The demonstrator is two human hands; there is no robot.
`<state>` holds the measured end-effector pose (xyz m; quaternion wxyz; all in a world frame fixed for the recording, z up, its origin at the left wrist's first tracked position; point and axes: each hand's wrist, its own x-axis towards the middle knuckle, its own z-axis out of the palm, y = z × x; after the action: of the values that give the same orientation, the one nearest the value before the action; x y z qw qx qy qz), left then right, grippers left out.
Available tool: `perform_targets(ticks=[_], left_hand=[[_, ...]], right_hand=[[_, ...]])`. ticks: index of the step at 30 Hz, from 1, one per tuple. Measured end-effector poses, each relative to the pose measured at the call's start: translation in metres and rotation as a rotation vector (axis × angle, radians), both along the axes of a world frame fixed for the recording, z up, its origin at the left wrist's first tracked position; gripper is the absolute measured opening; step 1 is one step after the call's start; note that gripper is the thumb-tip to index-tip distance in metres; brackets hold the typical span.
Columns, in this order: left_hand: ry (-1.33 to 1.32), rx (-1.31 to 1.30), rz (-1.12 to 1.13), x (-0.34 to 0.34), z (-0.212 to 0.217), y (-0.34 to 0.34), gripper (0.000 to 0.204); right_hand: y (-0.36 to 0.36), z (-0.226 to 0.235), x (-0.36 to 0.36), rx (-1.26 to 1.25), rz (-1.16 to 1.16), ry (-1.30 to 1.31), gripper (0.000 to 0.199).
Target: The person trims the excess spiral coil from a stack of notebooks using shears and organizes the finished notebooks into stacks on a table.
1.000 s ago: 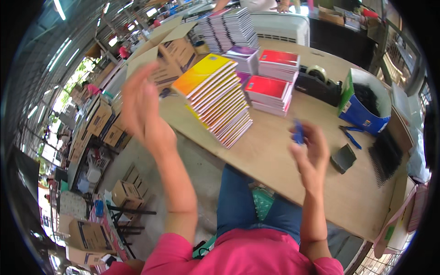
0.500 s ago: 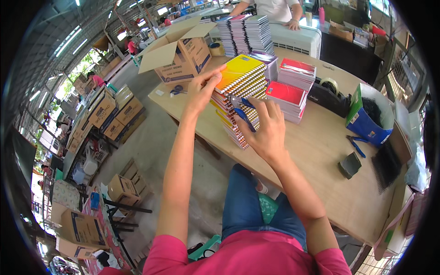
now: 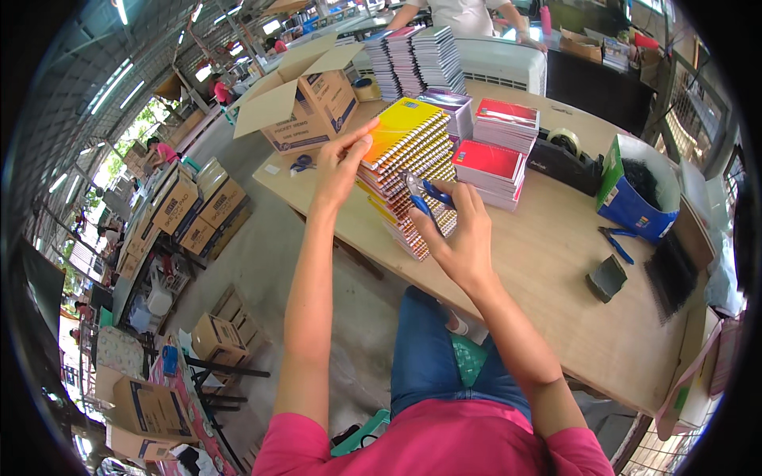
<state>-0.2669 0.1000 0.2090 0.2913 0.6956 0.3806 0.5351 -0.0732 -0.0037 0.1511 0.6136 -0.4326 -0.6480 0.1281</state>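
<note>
Head view:
- Your left hand [image 3: 340, 176]: at the upper left edge of the yellow notebooks [image 3: 407, 125], its fingers stretched out and touching there; you cannot tell whether they pinch one.
- Your right hand [image 3: 463, 242]: fingers closed around blue-handled pliers [image 3: 437, 194], metal tip at the notebooks' coil-bound side.
- Yellow notebooks: one tall, leaning stack near the front edge of your desk [image 3: 524, 266], between your hands.
- Red notebooks [image 3: 486, 161]: two stacks, just right of the yellow.
- Open carton [image 3: 329, 111]: behind your left hand; scissors [image 3: 302, 163] in front of it.
- Tape dispenser [image 3: 548, 161]: right of the red stacks.
- Blue-and-green box [image 3: 652, 222]: farther right, dark contents.
- Second pliers [image 3: 621, 248]: in front of that box, near a dark block [image 3: 608, 279].
</note>
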Motion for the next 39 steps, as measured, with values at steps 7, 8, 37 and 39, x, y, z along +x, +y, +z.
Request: perform_targets(ticks=[7, 8, 37, 39], left_hand=[[-0.011, -0.047, -0.025, -0.001, 0.000, 0.002, 0.037], [-0.007, -0.028, -0.027, -0.001, 0.000, 0.002, 0.037], [-0.015, -0.030, -0.057, -0.002, 0.000, 0.000, 0.037], [0.006, -0.037, -0.041, -0.003, 0.001, 0.001, 0.037]], right_hand=[[0.005, -0.006, -0.009, 0.140, -0.113, -0.146, 0.039], [0.008, -0.008, -0.010, 0.150, -0.103, -0.145, 0.036], [-0.002, -0.021, -0.016, 0.073, -0.031, -0.074, 0.043], [0.001, -0.024, -0.018, 0.100, -0.076, -0.146, 0.043]])
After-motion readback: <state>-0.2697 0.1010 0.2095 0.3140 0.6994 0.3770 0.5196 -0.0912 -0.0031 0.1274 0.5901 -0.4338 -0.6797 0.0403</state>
